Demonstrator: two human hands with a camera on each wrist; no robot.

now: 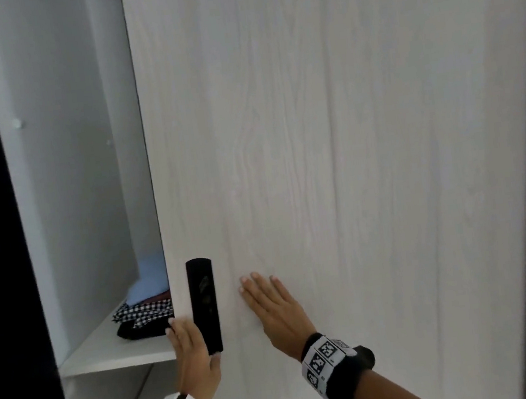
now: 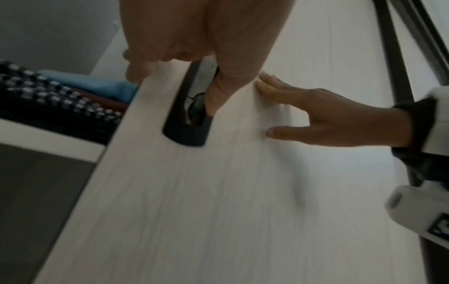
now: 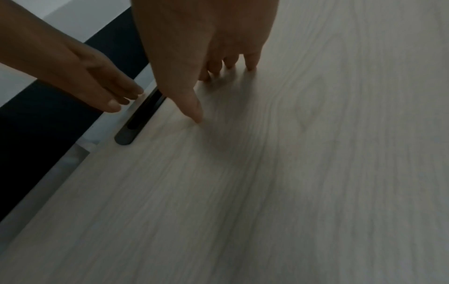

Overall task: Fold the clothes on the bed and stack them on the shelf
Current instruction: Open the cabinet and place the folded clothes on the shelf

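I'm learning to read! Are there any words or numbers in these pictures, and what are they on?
No words or numbers can be read anywhere.
The wristbands carry only black-and-white square code patterns, not letters.
One patch on a band in the left wrist view is cut off and blurred; unreadable.
The door, its black handle and the folded clothes show no text.

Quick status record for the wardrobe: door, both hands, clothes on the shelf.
door: sliding door partly shut, gap at left
left hand: left hand at the door's edge, fingers round the edge, thumb in the black handle
right hand: right hand flat on the door face, fingers straight
clothes: folded stack on the shelf, blue piece on top, checked piece lower down
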